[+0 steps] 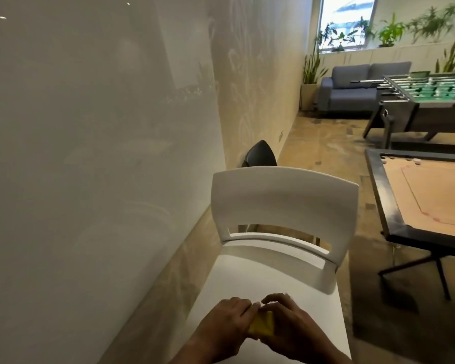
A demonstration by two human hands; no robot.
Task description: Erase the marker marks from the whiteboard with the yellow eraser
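Note:
The glossy whiteboard (95,132) fills the wall on my left; I make out no marker marks on the part in view, only reflections. Low in the frame, both my hands meet over the seat of a white chair. The yellow eraser (262,326) shows between them as a small yellow patch. My left hand (222,329) wraps it from the left, and my right hand (290,328) pinches it from the right with fingertips touching. Most of the eraser is hidden by my fingers.
The white chair (284,206) stands right in front of me beside the wall, with a black chair (260,155) behind it. A carrom board table (378,195) is at the right, a foosball table (426,95) and a blue sofa (352,88) beyond.

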